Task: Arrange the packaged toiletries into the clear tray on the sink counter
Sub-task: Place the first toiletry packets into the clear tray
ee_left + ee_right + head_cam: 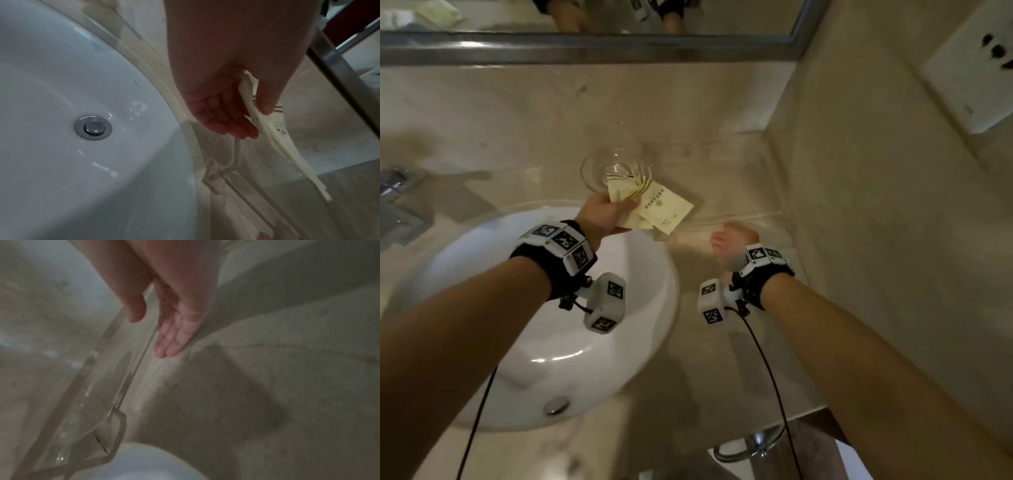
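Observation:
My left hand (619, 210) pinches several flat pale-yellow toiletry packets (657, 205) between thumb and fingers, holding them in the air just above the sink's far rim. The left wrist view shows the packets (273, 146) edge-on under the thumb of that left hand (257, 123), above a corner of the clear tray (218, 177). The tray (739, 216) lies on the beige counter right of the sink and is hard to make out. My right hand (729, 240) hovers with straight fingers at the tray's rim (121, 423). It holds nothing; that right hand (150, 337) is blurred.
A round white basin (551, 342) fills the lower left, with a faucet (393, 195) at the far left. A clear glass dish (602, 168) stands behind the packets. The mirror frame (585, 48) runs along the back, and a tiled wall (893, 205) closes the right side.

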Tool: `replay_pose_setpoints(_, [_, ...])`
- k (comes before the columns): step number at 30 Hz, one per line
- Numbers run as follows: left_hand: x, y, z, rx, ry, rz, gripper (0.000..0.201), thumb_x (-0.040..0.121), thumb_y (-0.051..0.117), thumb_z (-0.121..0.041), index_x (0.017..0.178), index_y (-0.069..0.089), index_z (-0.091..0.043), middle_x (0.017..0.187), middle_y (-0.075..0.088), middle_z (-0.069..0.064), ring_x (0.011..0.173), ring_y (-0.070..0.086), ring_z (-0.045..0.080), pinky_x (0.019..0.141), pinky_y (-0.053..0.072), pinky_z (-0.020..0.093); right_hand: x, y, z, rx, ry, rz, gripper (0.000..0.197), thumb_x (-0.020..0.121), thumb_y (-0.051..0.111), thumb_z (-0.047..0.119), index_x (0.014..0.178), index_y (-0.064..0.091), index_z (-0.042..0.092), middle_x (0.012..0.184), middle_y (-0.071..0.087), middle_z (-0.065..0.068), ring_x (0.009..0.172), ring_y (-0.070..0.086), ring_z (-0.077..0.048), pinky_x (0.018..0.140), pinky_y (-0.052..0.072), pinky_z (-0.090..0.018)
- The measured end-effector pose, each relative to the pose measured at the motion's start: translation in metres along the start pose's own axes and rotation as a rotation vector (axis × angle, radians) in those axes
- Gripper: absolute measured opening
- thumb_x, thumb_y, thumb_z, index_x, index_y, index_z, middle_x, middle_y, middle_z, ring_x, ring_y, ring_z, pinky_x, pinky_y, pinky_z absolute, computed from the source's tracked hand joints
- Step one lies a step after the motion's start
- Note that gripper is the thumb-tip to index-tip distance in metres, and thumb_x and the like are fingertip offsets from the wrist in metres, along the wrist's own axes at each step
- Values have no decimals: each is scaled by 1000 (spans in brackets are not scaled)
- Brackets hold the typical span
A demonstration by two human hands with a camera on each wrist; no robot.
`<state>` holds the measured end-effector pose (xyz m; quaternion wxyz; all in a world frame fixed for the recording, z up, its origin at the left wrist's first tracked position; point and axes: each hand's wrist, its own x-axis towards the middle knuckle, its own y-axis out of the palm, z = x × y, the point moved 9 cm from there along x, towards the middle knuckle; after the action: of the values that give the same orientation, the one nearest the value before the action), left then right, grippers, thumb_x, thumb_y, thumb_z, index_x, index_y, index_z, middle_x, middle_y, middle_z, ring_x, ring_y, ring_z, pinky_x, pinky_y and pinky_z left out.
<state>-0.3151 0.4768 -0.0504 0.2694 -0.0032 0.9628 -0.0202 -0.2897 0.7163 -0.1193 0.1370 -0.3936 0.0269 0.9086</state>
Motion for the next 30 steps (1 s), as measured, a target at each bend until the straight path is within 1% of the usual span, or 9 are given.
replay_pose_setpoints(1, [3,0,2,-8,-2,7,21,91,56,-17,112,56,-15,94,63,-3,84,61,11,67,55,23,0,2,-3,180,11,-7,38,99,40,10,132,42,-9,132,52,-28,122,54,-35,91,50,-30])
replay_pose_setpoints(3, [7,1,3,-11,-3,15,18,91,56,-18,109,57,-16,93,63,-5,84,61,10,68,53,23,0,11,-2,367,-3,41,38,96,44,1,132,39,-11,132,50,-31,123,51,-38,99,46,-35])
replay_pose_setpoints(9, [14,6,-1,-9,2,39,7,91,56,-17,90,60,-23,92,65,-5,83,62,10,74,52,25,2,15,-2,458,-40,61,41,93,48,-2,132,40,-12,134,46,-33,126,49,-38,109,39,-41])
replay_pose_setpoints(15, [11,11,-5,6,9,46,7,90,57,-17,95,59,-21,90,65,-6,82,62,8,67,52,22,-3,8,3,350,-56,18,27,95,49,7,116,50,-9,120,59,-25,116,58,-35,92,50,-36])
replay_pose_setpoints(18, [6,14,-7,4,11,55,9,91,56,-16,99,59,-19,89,65,-6,80,63,7,56,54,16,-7,3,6,251,-83,-18,13,94,52,13,98,56,1,89,66,-10,86,67,-23,76,58,-32])
replay_pose_setpoints(20, [4,14,-8,3,16,53,15,91,56,-15,106,57,-16,90,65,-6,80,63,7,56,54,16,-6,-1,5,211,-77,-70,13,94,54,19,94,55,6,76,63,-4,67,63,-13,61,57,-26])
replay_pose_setpoints(22, [3,14,-9,8,24,55,20,91,56,-15,111,57,-15,92,65,-6,82,63,8,60,55,17,-5,-3,3,199,-65,-94,13,93,56,21,86,53,11,72,61,-2,60,59,-11,55,56,-24])
replay_pose_setpoints(25, [2,14,-10,11,38,55,22,91,56,-15,113,57,-15,92,65,-5,83,63,9,66,54,22,-4,-2,2,212,-85,-80,13,91,58,22,93,55,9,75,61,-4,62,59,-14,58,58,-28])
replay_pose_setpoints(30, [5,15,-8,-9,45,57,23,91,56,-15,114,57,-14,94,65,-4,85,63,11,68,52,24,4,2,1,513,-99,41,9,94,53,10,86,54,7,94,61,-13,98,60,-26,83,56,-33])
